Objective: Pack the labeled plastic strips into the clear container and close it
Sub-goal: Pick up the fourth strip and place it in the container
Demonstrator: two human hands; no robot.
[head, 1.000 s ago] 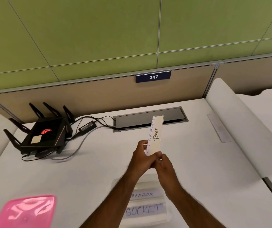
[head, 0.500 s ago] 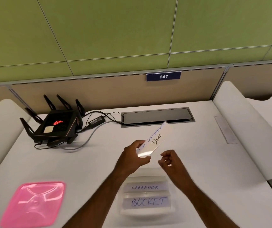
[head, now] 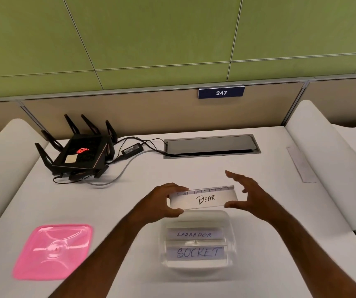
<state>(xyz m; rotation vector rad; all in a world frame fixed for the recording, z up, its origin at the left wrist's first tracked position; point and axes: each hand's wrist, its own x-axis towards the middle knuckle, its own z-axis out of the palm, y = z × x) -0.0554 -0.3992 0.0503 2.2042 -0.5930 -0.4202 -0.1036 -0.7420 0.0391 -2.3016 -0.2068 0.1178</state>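
Both forearms reach forward, the left hand [head: 164, 202] pinching a strip's end, the right hand [head: 244, 193] spread, fingers loosely extended.

Even bright light, soft focus, wide-angle bowing at edges.

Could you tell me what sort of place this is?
Probably an office cubicle desk: a partition bearing a numbered plate 247, a cable hatch set into the white desktop, and a black router.
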